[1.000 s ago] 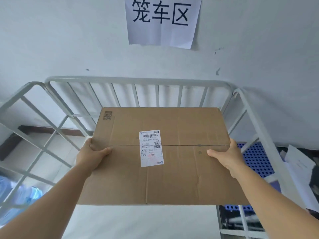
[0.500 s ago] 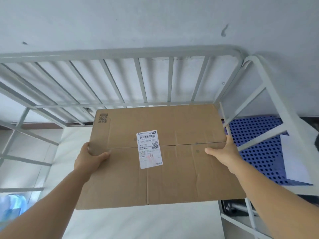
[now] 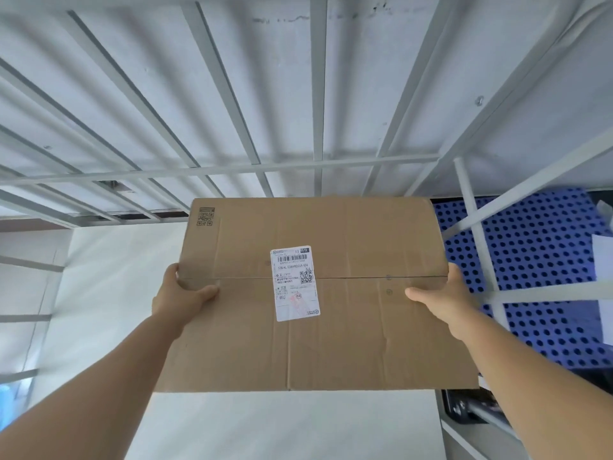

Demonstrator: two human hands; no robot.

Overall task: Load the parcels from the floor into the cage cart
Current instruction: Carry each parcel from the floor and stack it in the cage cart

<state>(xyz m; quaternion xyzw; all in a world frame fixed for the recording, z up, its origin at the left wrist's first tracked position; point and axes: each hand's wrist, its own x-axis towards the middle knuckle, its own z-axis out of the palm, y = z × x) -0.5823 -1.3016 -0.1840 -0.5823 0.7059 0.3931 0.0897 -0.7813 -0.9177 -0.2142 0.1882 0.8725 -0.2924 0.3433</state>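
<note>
Lowering a flat cardboard parcel [image 3: 315, 293] into the cage cart [image 3: 318, 164].

Held level above the cart's pale floor [image 3: 282, 426], label [image 3: 295, 283] up, the parcel sits between the barred walls; left hand [image 3: 180, 295] and right hand [image 3: 442, 298] each clamp an opposite side edge, thumbs curled over the top and fingers hidden underneath (a wide, balanced grip likely chosen to keep it flat while it descends). A blue perforated pallet [image 3: 530, 260] lies outside the right bars.

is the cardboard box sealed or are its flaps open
Flaps shut: the cardboard box shows both top flaps lying flat, meeting along the middle seam, with the shipping label stuck across it.
</note>
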